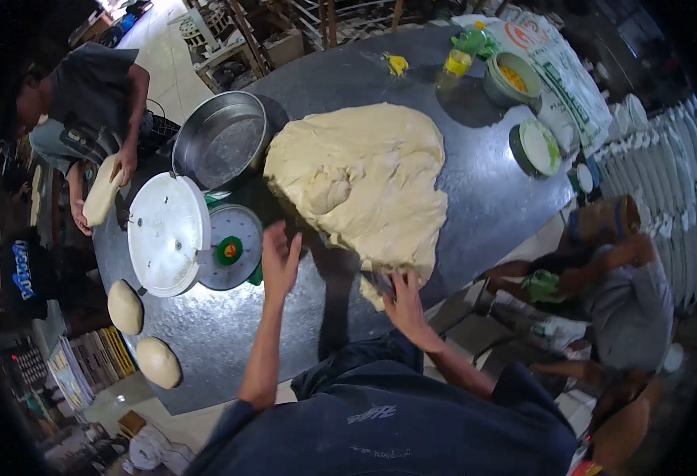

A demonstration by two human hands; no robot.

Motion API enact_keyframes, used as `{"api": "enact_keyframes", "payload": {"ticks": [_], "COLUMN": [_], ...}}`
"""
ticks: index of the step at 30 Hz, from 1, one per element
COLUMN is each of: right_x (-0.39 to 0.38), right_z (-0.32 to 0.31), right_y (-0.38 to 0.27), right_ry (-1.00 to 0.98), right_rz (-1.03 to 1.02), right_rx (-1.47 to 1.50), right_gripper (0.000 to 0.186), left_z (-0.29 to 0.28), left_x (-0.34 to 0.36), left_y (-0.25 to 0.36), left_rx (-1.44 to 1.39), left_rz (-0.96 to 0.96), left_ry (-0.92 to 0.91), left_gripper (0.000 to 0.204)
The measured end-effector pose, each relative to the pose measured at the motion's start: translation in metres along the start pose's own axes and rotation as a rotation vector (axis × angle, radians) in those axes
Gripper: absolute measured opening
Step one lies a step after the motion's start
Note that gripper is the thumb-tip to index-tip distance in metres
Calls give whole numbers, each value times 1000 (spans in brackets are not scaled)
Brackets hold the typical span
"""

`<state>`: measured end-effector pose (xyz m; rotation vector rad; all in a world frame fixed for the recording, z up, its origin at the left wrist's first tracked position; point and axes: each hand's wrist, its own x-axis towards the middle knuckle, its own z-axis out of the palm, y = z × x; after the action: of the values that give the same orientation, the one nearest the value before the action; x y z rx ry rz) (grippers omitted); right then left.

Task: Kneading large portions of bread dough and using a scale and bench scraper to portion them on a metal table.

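Observation:
A large mass of pale dough (pixel 352 174) covers the middle of the metal table. My right hand (pixel 404 305) grips a metal scraper (pixel 379 279) at the dough's near edge, where a smaller piece of dough (pixel 371 295) lies beside the blade. My left hand (pixel 283 258) is raised left of the dough, fingers apart and holding nothing. Just left of it stands a scale (pixel 227 222) with a small green and orange object (pixel 229 251) on its round plate. A white perforated round lid or tray (pixel 162 230) overlaps the scale's left side, and a steel pan (pixel 217 143) sits behind.
Two dough loaves (pixel 126 307) rest at the left edge. A co-worker (pixel 78 87) there holds another loaf (pixel 104 190). Bowls (pixel 511 79), containers and a plastic sack (pixel 567 87) occupy the back right. A seated person (pixel 626 301) is at the right, beyond the table's edge.

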<state>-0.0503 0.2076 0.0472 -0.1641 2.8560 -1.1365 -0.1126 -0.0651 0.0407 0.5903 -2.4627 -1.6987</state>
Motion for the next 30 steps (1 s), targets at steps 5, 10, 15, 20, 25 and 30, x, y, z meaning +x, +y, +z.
{"api": "enact_keyframes", "payload": {"ticks": [5,10,15,20,25,30], "right_x": [-15,2,116,198,181,98], "right_z": [-56,-90,-120,-174,-134,-104], "right_y": [6,55,-4,-62,-43,-18], "right_ry": [6,608,746,220,312,249], "right_rz": [437,413,594,398,412,469], "right_rx": [394,558,1059,1385,1235,1115], "right_gripper": [44,52,45,14,15,62], "left_z": [65,75,114,23,16,40], "left_x": [161,194,70,-111,-123,89], "left_y": [48,31,77,68,41,88], "left_rx": [226,-133,123,-548,114,188], "left_rz": [-192,-241,-68,-202,-62,200], "left_ry": [200,350,232,-17,209,75], "left_gripper": [98,87,73,59,65,72]}}
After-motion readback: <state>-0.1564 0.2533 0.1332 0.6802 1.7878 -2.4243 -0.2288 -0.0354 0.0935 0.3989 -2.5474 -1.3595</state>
